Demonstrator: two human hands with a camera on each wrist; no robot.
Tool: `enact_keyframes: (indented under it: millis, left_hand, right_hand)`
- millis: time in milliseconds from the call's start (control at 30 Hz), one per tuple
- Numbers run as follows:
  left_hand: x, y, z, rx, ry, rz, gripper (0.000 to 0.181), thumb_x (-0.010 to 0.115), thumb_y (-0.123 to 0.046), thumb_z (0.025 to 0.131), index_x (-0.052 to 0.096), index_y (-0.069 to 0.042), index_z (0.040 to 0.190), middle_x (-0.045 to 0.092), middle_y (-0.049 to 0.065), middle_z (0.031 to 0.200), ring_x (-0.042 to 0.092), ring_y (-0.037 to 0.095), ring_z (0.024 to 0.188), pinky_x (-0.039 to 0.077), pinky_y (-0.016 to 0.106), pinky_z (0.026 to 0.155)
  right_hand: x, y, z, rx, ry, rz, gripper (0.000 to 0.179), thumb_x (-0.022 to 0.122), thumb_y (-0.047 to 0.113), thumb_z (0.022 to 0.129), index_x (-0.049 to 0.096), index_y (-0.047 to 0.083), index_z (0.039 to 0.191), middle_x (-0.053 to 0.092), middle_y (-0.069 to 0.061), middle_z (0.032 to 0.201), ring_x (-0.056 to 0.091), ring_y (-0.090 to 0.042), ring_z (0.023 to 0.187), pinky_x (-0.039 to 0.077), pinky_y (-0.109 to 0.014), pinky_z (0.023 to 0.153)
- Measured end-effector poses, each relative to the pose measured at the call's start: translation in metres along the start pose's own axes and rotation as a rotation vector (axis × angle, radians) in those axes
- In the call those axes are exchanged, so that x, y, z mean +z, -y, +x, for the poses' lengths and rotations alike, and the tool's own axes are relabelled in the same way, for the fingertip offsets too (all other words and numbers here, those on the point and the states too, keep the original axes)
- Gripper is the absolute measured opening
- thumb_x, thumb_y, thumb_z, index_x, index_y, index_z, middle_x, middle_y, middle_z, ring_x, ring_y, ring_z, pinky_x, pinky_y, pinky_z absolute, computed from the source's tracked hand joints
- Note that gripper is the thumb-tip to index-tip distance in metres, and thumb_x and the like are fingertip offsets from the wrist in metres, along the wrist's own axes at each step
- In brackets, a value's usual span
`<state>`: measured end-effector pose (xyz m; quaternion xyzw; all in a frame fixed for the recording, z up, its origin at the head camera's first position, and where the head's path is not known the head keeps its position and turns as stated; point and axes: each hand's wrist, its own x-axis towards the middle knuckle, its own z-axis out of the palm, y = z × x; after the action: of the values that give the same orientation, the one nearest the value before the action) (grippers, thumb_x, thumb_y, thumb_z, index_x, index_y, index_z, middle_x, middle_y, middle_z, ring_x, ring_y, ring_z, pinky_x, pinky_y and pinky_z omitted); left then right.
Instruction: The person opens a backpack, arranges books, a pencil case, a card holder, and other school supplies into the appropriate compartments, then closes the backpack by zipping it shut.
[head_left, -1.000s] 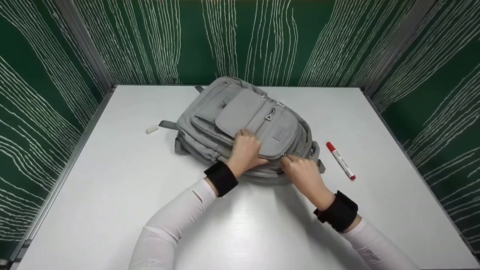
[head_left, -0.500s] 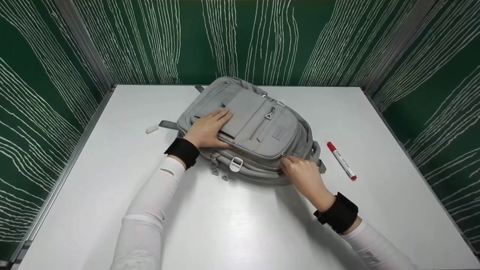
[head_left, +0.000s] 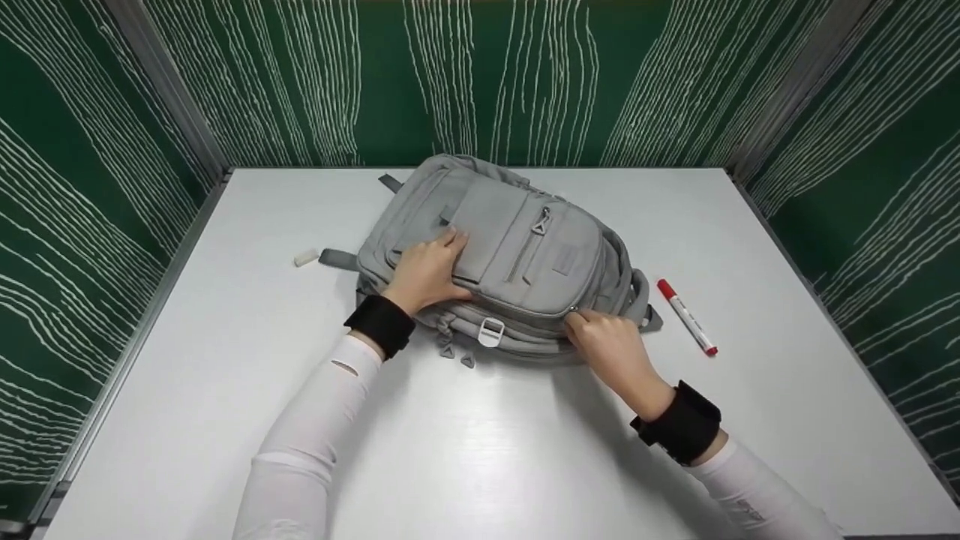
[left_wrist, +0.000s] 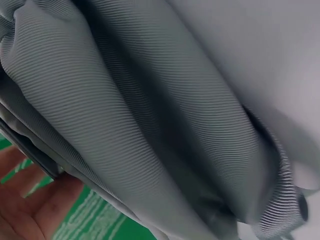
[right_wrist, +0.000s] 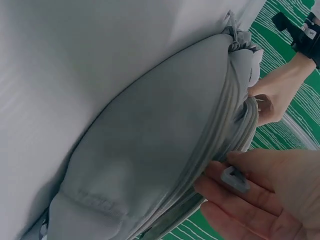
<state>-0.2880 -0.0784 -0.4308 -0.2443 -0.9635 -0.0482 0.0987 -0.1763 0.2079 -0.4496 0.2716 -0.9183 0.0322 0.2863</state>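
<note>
A grey backpack [head_left: 480,225] lies on its back across the table, front pockets facing up. My left hand [head_left: 424,274] rests on the lower front of it, fingers spread over the flap and thumb along the side edge. At the near side, my right hand [head_left: 611,349] pinches a zipper pull [right_wrist: 235,179] between thumb and forefinger; its grey loop lies against the fingers in the right wrist view. Another zipper pull [head_left: 540,223] sits on the front pocket. A white strap buckle [head_left: 491,332] shows on the side between my hands.
On the white table [head_left: 465,450], a red-capped marker [head_left: 687,317] lies right of the backpack. A small white block [head_left: 306,258] lies to the left, near a loose grey strap [head_left: 339,259]. Green panels [head_left: 510,82] with white lines enclose the table.
My left hand has left the middle of the zipper edge and moved left onto the backpack's front, uncovering the buckle. My right hand has stayed nearly still at the zipper pull.
</note>
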Motion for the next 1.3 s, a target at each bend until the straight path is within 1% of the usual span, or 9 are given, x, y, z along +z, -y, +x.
enact_keyframes:
  millis: [300,467,600,733,867,967,1067,1167,1300]
  left_hand:
    - [0.000,-0.050,-0.010,-0.139,-0.095,0.157,0.101,0.085,-0.069,0.066,0.061,-0.001,0.136,0.069,0.019,0.133,0.077,0.028,0.081,0.061,0.036,0.060]
    - [0.001,-0.071,-0.010,-0.227,-0.086,0.190,0.094,0.082,-0.074,0.067,0.065,-0.001,0.124,0.075,0.014,0.115,0.074,0.019,0.070,0.058,0.031,0.053]
    - [-0.001,-0.076,-0.013,-0.181,-0.078,0.251,0.102,0.074,-0.079,0.072,0.063,0.001,0.134,0.075,0.018,0.121,0.071,0.015,0.065,0.056,0.027,0.051]
    - [-0.003,-0.048,-0.025,-0.017,-0.097,0.152,0.097,0.070,-0.077,0.078,0.058,-0.007,0.144,0.071,0.015,0.132,0.077,0.022,0.084,0.063,0.033,0.066]
    - [0.001,-0.001,-0.041,0.063,-0.059,-0.013,0.097,0.069,-0.071,0.083,0.044,-0.010,0.155,0.051,0.016,0.156,0.060,0.035,0.135,0.052,0.048,0.110]
    - [0.005,0.031,-0.054,-0.010,0.021,-0.074,0.107,0.066,-0.074,0.085,0.031,-0.008,0.161,0.037,0.018,0.166,0.038,0.038,0.153,0.033,0.052,0.126]
    - [0.008,0.052,-0.066,-0.112,0.071,-0.150,0.115,0.068,-0.074,0.083,0.026,-0.002,0.162,0.029,0.021,0.168,0.029,0.038,0.157,0.025,0.051,0.130]
    - [0.012,0.059,-0.075,-0.178,0.108,-0.251,0.118,0.068,-0.074,0.083,0.022,0.000,0.162,0.022,0.022,0.170,0.023,0.037,0.159,0.024,0.050,0.131]
    - [0.020,0.052,-0.082,-0.224,0.136,-0.332,0.120,0.064,-0.076,0.085,0.017,0.003,0.162,0.017,0.023,0.171,0.021,0.037,0.160,0.031,0.051,0.127]
  right_hand:
    - [-0.004,-0.004,-0.003,0.027,-0.004,-0.014,0.018,0.075,0.005,0.088,0.063,0.003,0.076,0.063,-0.009,0.066,0.062,-0.028,0.055,0.048,-0.040,0.044]
    - [-0.005,-0.003,-0.004,0.026,-0.014,-0.010,0.016,0.076,0.004,0.087,0.065,0.003,0.076,0.064,-0.009,0.066,0.062,-0.028,0.054,0.048,-0.040,0.044]
    - [-0.005,-0.001,-0.003,0.015,-0.014,0.003,0.013,0.076,0.002,0.086,0.067,0.004,0.077,0.066,-0.008,0.067,0.064,-0.027,0.056,0.050,-0.039,0.046]
    - [-0.005,-0.001,-0.003,0.018,-0.004,0.023,0.011,0.077,0.002,0.086,0.069,0.004,0.079,0.068,-0.008,0.069,0.067,-0.027,0.058,0.052,-0.039,0.048]
    - [-0.006,-0.001,-0.004,0.028,-0.005,0.032,0.009,0.078,0.003,0.085,0.070,0.004,0.081,0.068,-0.008,0.071,0.068,-0.027,0.060,0.053,-0.041,0.049]
    - [-0.006,0.000,-0.004,0.030,-0.003,0.035,0.009,0.078,0.004,0.086,0.070,0.005,0.082,0.069,-0.008,0.071,0.068,-0.027,0.061,0.053,-0.041,0.050]
    - [-0.005,0.002,-0.003,0.029,0.002,0.039,0.009,0.078,0.004,0.086,0.070,0.005,0.082,0.068,-0.008,0.071,0.067,-0.027,0.061,0.053,-0.040,0.050]
    - [-0.005,0.003,-0.003,0.029,0.001,0.042,0.009,0.078,0.004,0.086,0.070,0.005,0.082,0.068,-0.007,0.070,0.067,-0.026,0.061,0.053,-0.039,0.050]
    - [-0.007,0.004,-0.002,0.027,0.005,0.045,0.011,0.078,0.004,0.087,0.069,0.005,0.081,0.067,-0.007,0.069,0.068,-0.027,0.061,0.052,-0.038,0.048]
